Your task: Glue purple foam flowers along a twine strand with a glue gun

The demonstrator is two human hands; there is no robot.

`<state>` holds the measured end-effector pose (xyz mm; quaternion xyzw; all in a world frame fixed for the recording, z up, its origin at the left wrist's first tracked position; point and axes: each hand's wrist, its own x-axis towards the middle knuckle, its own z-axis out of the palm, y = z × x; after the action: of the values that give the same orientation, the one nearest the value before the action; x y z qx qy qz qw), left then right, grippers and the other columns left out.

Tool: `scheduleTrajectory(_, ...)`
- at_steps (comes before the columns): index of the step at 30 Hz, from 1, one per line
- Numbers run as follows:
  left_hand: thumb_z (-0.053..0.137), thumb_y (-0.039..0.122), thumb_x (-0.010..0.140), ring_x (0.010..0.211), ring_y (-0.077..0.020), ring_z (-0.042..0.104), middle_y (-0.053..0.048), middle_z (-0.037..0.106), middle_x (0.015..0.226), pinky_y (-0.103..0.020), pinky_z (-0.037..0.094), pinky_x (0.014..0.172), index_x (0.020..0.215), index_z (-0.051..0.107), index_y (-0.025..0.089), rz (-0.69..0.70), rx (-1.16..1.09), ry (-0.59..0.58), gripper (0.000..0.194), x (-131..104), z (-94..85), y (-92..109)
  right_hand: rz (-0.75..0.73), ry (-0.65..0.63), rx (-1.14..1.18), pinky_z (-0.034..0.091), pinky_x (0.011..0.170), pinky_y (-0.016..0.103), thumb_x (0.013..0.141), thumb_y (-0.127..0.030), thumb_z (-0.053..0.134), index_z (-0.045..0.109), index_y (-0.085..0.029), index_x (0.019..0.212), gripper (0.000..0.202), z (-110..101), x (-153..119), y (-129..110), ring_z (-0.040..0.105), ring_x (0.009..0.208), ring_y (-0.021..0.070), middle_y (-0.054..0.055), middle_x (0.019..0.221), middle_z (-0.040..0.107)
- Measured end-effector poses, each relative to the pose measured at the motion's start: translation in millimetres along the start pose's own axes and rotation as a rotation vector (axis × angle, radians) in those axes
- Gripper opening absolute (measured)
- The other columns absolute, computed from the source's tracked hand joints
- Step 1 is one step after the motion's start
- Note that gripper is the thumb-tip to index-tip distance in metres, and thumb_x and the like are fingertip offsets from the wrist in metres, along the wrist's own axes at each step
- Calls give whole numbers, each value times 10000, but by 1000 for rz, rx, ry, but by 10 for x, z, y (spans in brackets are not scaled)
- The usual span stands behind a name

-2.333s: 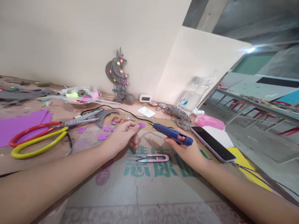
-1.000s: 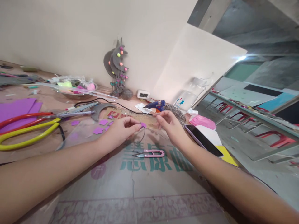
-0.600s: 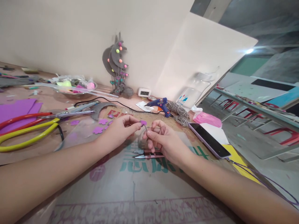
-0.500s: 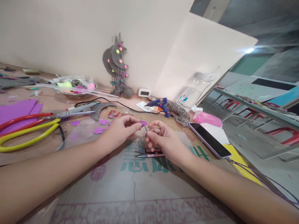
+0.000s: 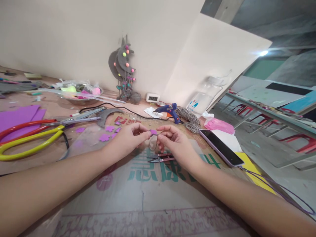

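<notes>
Between thumb and forefinger, my left hand (image 5: 134, 135) pinches a small purple flower cutout (image 5: 153, 132). My right hand (image 5: 174, 141) is closed at the cutout's right side, its fingertips on a thin grey cord that meets the piece. A loop of this cord (image 5: 152, 147) seems to hang below the fingers. Under my right hand lies a pair of thread snips (image 5: 161, 159), blades pointing left, the handle end partly hidden by the hand. More purple flower cutouts (image 5: 104, 137) lie left of my left hand.
Large scissors with red and yellow handles (image 5: 53, 140) lie left. A blue glue gun (image 5: 170, 111) and a grey yarn bundle (image 5: 191, 121) sit behind my hands. A phone (image 5: 221, 148) lies right. Farther back stand a bowl (image 5: 77, 98), small clock (image 5: 152, 98) and clear bottle (image 5: 204, 97).
My right hand's fingertips have come up to the edge of the purple cutout, which has turned slightly. The snips below now show more and point less steeply across the table.
</notes>
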<state>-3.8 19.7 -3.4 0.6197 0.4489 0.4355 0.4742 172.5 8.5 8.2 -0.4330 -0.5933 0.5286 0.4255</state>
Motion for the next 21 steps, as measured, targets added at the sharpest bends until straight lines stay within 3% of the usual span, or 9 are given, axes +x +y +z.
scheduleTrajectory(5,621,373,715,480,-83,448,25,535,566,-196,343,451,726,592,162,0,-24,-8,213,2,3,-14,-14,-4,-53,432,503,220,760,-313,629,481,-214,959,267,-14,18,11,512,522,79,-46,693,548)
scheduleTrajectory(8,631,370,710,478,-73,428,18,536,602,-190,332,438,729,591,151,-7,-66,7,224,9,-6,-4,-116,78,-116,416,493,219,771,-325,617,465,-224,915,233,-34,3,-36,483,518,76,-49,710,520)
scheduleTrajectory(11,647,364,691,507,-70,447,10,563,664,-191,346,463,756,591,144,-29,-115,31,236,16,-12,13,-204,139,-316,400,519,220,813,-349,559,513,-191,739,181,-30,-55,-96,466,529,83,-40,620,491)
scheduleTrajectory(13,653,355,683,524,-71,466,12,574,681,-197,364,491,766,581,142,-47,-138,28,240,21,-8,21,-198,61,-480,412,559,231,835,-342,525,572,-174,682,232,-7,-94,-107,509,575,102,-14,610,539)
scheduleTrajectory(16,648,353,693,531,-80,490,20,572,658,-213,390,519,777,552,144,-70,-165,-10,245,25,6,19,-210,-34,-610,442,631,250,829,-305,539,663,-190,823,169,29,-110,-68,581,696,131,19,781,649)
scheduleTrajectory(21,599,349,749,541,-90,502,25,562,646,-231,401,541,793,527,155,-25,-170,-96,212,15,15,-9,-176,51,-554,473,695,271,797,-307,581,673,-190,903,183,32,-42,-8,616,773,149,41,902,680)
